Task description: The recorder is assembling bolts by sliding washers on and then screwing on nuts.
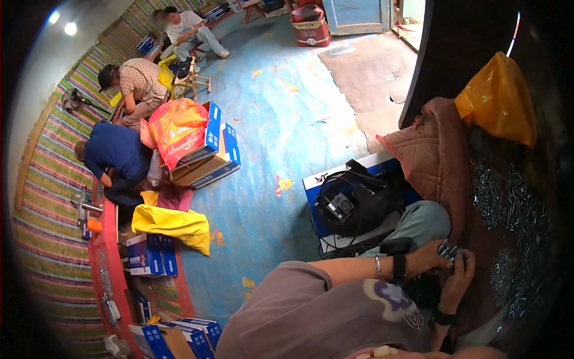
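Note:
My left hand (pixel 423 258), with a bracelet and dark band at its wrist, is closed around several small metal bolts (pixel 445 249). Close against it, my right hand (pixel 459 280) has its fingertips pinched at the ends of these bolts; the exact piece between them is too small to make out. Just right of both hands, a dark work surface bears a heap of loose bolts (pixel 521 224), a pile of ring-like nuts (pixel 483 194) and a pile of smaller metal parts (pixel 503 276).
A yellow plastic bag (pixel 499 99) and a pink quilted cloth (pixel 427 152) lie beyond the piles. A blue-white box (pixel 314 185) with a black bag (pixel 359 206) stands left of my knee. Across the blue floor (pixel 263 131), several people sit working near stacked boxes (pixel 212 164).

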Available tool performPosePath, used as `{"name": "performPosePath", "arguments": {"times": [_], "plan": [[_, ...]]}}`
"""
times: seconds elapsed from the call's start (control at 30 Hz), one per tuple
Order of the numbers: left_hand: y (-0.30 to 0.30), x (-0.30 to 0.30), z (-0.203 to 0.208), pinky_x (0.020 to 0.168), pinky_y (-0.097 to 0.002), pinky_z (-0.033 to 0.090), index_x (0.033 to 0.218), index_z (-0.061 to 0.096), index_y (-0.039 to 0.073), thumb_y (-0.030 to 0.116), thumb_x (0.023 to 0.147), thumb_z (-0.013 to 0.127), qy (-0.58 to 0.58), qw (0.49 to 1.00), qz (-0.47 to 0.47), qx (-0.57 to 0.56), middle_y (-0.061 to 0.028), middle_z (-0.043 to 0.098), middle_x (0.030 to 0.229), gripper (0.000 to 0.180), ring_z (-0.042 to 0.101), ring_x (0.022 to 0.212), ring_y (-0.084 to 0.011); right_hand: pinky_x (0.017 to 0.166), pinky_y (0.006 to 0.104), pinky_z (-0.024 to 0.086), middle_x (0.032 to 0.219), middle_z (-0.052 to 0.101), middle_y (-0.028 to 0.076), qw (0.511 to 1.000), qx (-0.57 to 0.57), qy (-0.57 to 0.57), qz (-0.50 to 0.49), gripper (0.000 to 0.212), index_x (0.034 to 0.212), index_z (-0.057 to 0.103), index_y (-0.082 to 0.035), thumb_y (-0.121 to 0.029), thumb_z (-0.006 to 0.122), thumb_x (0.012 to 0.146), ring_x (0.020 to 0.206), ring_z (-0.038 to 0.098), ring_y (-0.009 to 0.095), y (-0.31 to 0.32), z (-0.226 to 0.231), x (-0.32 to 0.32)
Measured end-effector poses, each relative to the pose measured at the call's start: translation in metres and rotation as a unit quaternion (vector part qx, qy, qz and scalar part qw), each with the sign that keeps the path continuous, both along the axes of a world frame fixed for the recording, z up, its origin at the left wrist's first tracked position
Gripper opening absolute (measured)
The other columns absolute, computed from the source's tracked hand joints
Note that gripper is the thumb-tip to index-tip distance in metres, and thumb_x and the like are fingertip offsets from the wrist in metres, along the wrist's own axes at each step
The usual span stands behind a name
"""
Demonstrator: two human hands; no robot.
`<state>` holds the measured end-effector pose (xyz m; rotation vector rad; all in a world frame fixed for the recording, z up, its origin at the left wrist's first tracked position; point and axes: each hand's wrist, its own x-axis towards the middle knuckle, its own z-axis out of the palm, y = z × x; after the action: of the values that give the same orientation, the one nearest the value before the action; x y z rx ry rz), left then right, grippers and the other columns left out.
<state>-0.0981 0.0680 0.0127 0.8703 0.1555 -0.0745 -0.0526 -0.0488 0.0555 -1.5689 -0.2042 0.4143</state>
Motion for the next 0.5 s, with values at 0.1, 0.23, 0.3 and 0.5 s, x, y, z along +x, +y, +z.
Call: {"name": "performPosePath", "arguments": {"times": [0.1,0.23,0.3,0.5], "plan": [[-0.005,0.004,-0.016,0.051,-0.0213,0.042,0.091,0.051,0.005,0.007,0.077,0.064,-0.029,1.0,0.005,0.004,0.0024,0.054,0.071,0.02,0.049,0.06,-0.0055,0.07,0.0245,0.039,0.085,0.046,0.002,0.999,-0.022,-0.031,0.037,0.011,0.09,0.051,-0.003,-0.014,0.049,0.088,0.077,0.044,0.01,-0.005,-0.007,0.005],[-0.011,0.0,-0.008,0.054,-0.0222,0.043,0.091,0.051,0.005,0.006,0.075,0.065,-0.013,1.0,0.007,0.004,0.0023,0.054,0.074,0.021,0.05,0.063,-0.0062,0.073,0.0257,0.038,0.086,0.048,0.002,0.998,-0.041,-0.026,0.049,0.013,0.09,0.052,-0.002,-0.015,0.049,0.089,0.079,0.045,0.012,-0.017,0.0,0.002],[-0.015,-0.001,0.001,0.058,-0.0239,0.044,0.091,0.052,0.005,0.005,0.074,0.066,0.018,0.995,-0.001,0.097,0.0015,0.055,0.077,0.022,0.051,0.068,-0.0081,0.072,0.0252,0.039,0.089,0.05,0.003,0.993,-0.084,-0.087,0.014,0.015,0.095,0.052,0.0,-0.014,0.047,0.09,0.079,0.047,0.011,-0.031,-0.007,0.003],[-0.026,0.014,-0.004,0.074,-0.0306,0.046,0.098,0.055,0.004,0.014,0.076,0.067,-0.054,0.993,-0.022,0.103,-0.0058,0.058,0.092,0.027,0.055,0.085,-0.0172,0.086,0.0299,0.04,0.103,0.057,0.01,0.961,-0.212,-0.158,-0.078,0.026,0.106,0.056,0.001,-0.017,0.052,0.088,0.095,0.052,0.019,-0.089,-0.037,0.029]]}}
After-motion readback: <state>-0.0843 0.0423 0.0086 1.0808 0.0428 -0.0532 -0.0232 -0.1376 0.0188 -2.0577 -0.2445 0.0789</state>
